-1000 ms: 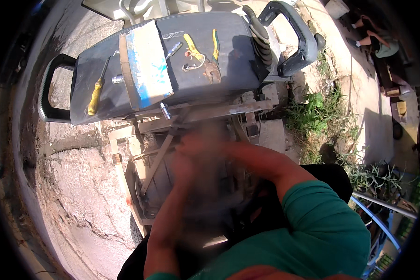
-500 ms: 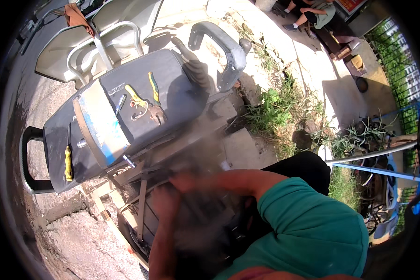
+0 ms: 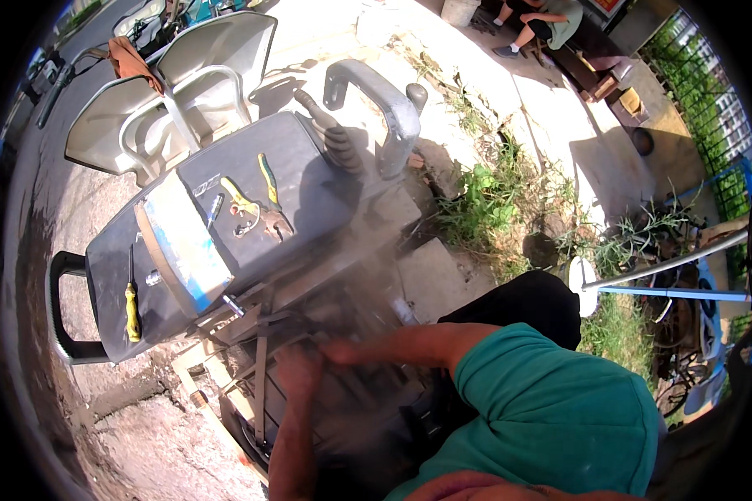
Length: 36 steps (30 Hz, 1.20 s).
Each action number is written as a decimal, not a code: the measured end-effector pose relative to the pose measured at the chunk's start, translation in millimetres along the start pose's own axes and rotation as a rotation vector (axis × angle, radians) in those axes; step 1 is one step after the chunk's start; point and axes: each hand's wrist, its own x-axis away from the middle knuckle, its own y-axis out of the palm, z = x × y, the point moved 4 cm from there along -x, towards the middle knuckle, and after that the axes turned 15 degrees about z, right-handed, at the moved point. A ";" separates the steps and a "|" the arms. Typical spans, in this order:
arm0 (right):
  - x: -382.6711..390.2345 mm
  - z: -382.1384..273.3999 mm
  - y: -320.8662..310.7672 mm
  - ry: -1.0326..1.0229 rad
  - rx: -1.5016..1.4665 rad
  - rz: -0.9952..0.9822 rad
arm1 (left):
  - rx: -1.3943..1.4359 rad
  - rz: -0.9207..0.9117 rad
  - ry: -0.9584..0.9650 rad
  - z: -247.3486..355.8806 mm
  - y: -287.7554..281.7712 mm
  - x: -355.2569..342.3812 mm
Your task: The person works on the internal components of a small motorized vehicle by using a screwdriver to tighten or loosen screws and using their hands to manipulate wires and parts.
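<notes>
Both my hands are inside a dusty metal frame [image 3: 261, 384] with dark parts below it. My left hand [image 3: 299, 367] is closed like a fist beside an upright strut. What it grips is hidden. Close on its right is my right hand [image 3: 339, 351], blurred but compact, with its fingers seemingly curled round something I cannot make out. Hazy dust hangs over both. Beyond them is a dark seat [image 3: 284, 146] with looped armrests. On it lie yellow-handled pliers [image 3: 271, 219], a yellow screwdriver [image 3: 132, 309] and a piece of cardboard [image 3: 180, 234] with blue on it.
A small metal rod [image 3: 233, 306] lies by the cardboard at the seat's near edge. Pale shell-like panels [image 3: 217, 58] stand behind the seat, with a brown cloth [image 3: 132, 63] over a bar. Weeds [image 3: 485, 196] grow at right. A person [image 3: 551, 21] sits far off.
The view has shifted, so the seat and tools sit slightly lower in the picture. Both my hands stay together in the frame, and dust still hangs there.
</notes>
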 end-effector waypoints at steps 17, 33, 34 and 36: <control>210.8 -474.3 -243.3 -0.760 -0.157 -0.424 | -0.088 -0.095 0.003 7.3 -6.2 -8.7; 289.1 -491.2 -408.3 -2.066 -0.261 0.921 | -0.060 -0.239 -0.066 21.2 -17.0 -15.1; 292.1 -491.0 -415.4 -2.043 -0.234 0.923 | -0.068 -0.225 -0.058 17.7 -13.2 -13.9; 295.5 -486.4 -423.5 -1.990 -0.249 0.874 | -0.085 -0.216 -0.051 20.1 -13.7 -11.8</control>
